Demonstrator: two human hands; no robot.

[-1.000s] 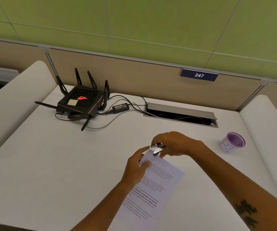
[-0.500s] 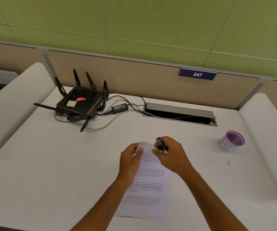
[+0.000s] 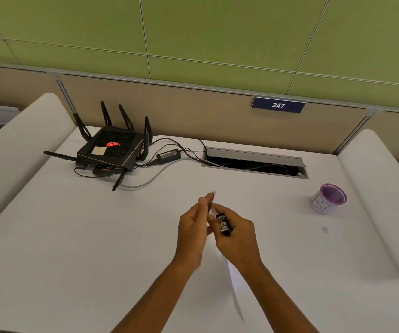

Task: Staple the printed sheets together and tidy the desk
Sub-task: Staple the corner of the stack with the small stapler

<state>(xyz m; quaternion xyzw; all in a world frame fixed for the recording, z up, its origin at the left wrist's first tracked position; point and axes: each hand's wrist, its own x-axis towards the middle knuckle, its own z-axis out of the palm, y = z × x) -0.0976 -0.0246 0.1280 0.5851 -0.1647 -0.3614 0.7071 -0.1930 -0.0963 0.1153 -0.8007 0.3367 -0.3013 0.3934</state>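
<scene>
The printed sheets (image 3: 234, 282) stand almost edge-on to me between my two hands, above the white desk (image 3: 73, 248), so their text is hidden. My left hand (image 3: 192, 227) pinches their top corner from the left side. My right hand (image 3: 235, 236) grips a small black and silver stapler (image 3: 224, 224) right beside that corner, on the right side of the paper. Whether the stapler's jaws are around the paper I cannot tell.
A black router (image 3: 110, 150) with antennas, its power brick (image 3: 169, 155) and cables sit at the back left. An open cable hatch (image 3: 253, 162) lies at the back middle. A purple-rimmed paper cup (image 3: 328, 199) stands at the right. Raised white dividers flank the desk.
The sheets, lying flat with their text showing before, have been lifted and turned on edge. Both hands moved closer together, with the stapler brought down beside the top corner.
</scene>
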